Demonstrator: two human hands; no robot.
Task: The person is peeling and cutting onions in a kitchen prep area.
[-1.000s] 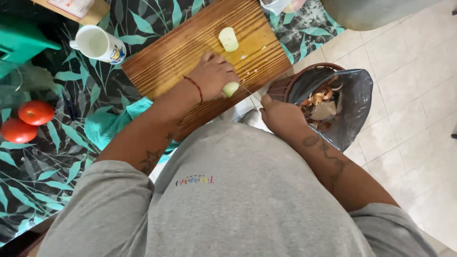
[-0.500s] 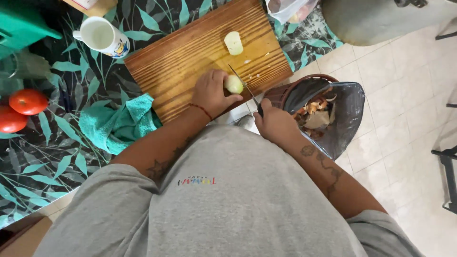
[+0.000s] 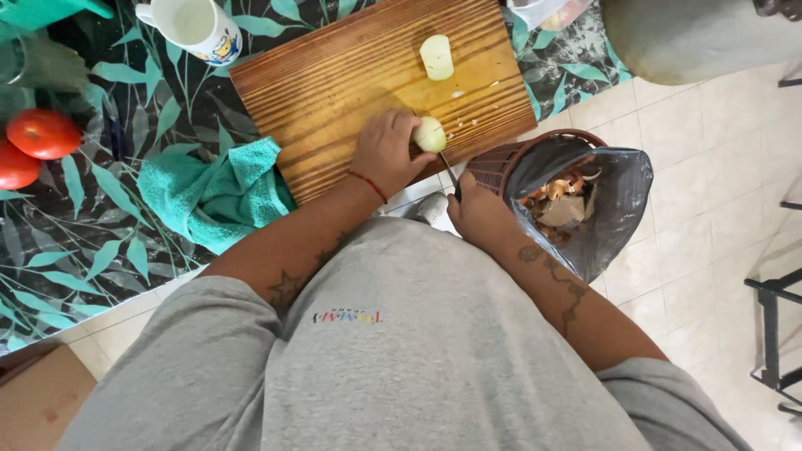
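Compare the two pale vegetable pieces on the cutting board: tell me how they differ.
The near piece sits at the front edge of the wooden board, steadied by the left hand; the far piece lies alone towards the back edge, untouched. The knife in the right hand meets the near piece, not the far piece. The near piece looks rounder, the far piece more oblong. Both are pale yellow-green and look peeled.

The left hand (image 3: 386, 153) reaches forward from a bent, tattooed forearm, fingers curled and pinched closed, a red thread around the wrist. The right hand (image 3: 478, 210) sits nearer the body in a closed fist, its tattooed forearm angling back toward the torso.
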